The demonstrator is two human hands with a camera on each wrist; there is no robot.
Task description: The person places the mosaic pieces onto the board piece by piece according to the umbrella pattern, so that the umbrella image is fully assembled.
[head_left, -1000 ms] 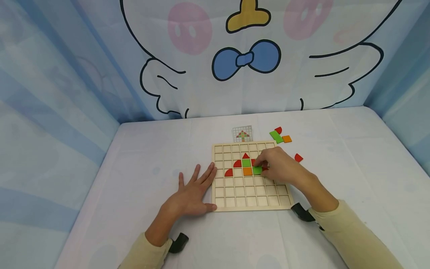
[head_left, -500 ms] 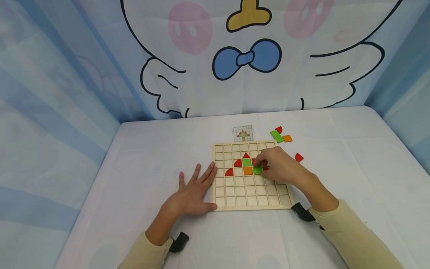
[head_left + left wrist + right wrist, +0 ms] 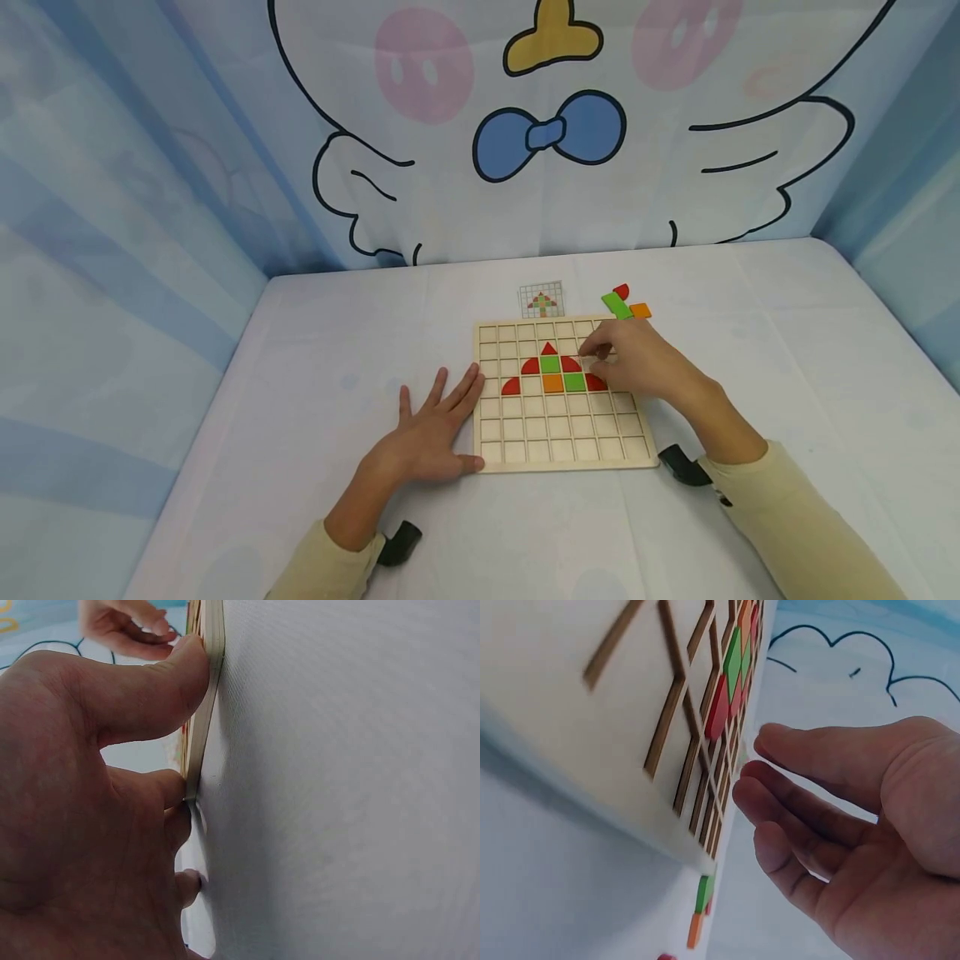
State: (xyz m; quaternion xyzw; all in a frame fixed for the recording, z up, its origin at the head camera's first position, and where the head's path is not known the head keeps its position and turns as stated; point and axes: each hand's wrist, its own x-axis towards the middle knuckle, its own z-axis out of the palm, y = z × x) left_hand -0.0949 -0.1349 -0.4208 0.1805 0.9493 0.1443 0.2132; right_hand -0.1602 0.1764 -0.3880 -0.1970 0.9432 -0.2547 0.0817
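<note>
A wooden grid board (image 3: 555, 451) lies on the white cloth, bearing a red triangle (image 3: 548, 349), green squares (image 3: 574, 382), an orange square (image 3: 552, 383) and several red quarter-circles (image 3: 511, 387). My left hand (image 3: 427, 440) rests at the board's left side, fingers spread, thumb and fingertips touching its edge. Over the board's right part hovers my right hand (image 3: 639, 354). Its fingers (image 3: 772, 791) are loosely bent, with nothing between them and the thumb in the right wrist view. The rightmost red quarter-circle (image 3: 596, 382) sits in its cell just below that hand.
Behind the board stands a small pattern card (image 3: 541, 300). Loose pieces lie past the far right corner: green (image 3: 617, 305), orange (image 3: 641, 310) and red (image 3: 621, 291). A printed curtain (image 3: 450, 200) hangs behind the table.
My right hand has come away from the pieces, moving slightly right and back. The red and green pieces under it now show fully. My left hand stays put.
</note>
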